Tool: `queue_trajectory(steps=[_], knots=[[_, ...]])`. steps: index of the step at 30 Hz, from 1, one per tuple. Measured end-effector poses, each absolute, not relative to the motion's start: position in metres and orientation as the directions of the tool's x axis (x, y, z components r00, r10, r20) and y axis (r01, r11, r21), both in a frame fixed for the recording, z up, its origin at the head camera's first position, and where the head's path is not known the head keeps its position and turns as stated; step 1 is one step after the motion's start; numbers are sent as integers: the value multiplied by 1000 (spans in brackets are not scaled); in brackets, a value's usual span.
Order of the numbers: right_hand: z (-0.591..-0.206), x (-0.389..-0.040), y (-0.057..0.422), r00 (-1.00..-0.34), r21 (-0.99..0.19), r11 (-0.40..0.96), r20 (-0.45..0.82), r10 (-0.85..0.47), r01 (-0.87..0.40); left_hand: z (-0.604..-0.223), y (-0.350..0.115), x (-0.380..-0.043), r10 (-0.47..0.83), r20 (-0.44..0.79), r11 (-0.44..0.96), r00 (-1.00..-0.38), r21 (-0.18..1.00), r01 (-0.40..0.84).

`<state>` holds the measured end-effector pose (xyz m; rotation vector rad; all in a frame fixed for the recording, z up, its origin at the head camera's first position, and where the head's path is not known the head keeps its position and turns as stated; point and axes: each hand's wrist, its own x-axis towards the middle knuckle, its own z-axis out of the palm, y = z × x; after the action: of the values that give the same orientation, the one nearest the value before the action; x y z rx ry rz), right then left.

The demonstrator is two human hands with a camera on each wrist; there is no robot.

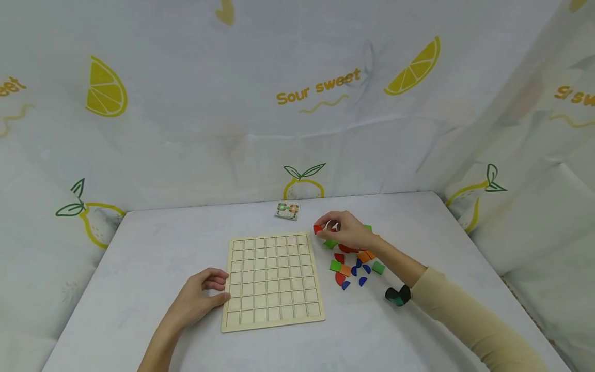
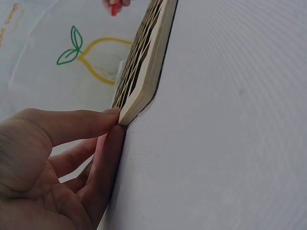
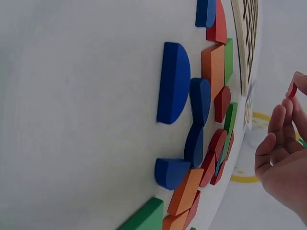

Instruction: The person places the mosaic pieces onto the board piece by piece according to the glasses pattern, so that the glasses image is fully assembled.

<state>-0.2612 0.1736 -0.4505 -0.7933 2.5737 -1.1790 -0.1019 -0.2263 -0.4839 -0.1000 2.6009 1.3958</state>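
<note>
Now pinching red block (image 1: 317,229), right hand (image 1: 347,230). Gripping pale wooden gridded board (image 1: 273,285) at nine o'clock, left hand (image 1: 195,298): clear only from left-wrist view.

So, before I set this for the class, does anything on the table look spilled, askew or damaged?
Nothing really stands out. The flat red, green, orange and blue blocks lie loosely scattered beside the pale wooden grid board, which shows no visible damage.
</note>
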Motion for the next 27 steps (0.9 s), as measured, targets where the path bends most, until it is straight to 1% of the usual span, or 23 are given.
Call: queue_trajectory(steps=[5, 18, 27], knots=[[-456, -255, 161, -841, -748, 568, -25, -540, -343, -484, -226, -101, 21, -208, 557, -978, 815, -162], [-468, -248, 140, -781, -713, 578, -68, -620, -397, -483, -226, -101, 20, -207, 547, -978, 821, -162], [-469, -245, 134, -788, -655, 616, -51, -614, -438, -483, -225, -101, 19, -203, 545, -979, 823, -160]])
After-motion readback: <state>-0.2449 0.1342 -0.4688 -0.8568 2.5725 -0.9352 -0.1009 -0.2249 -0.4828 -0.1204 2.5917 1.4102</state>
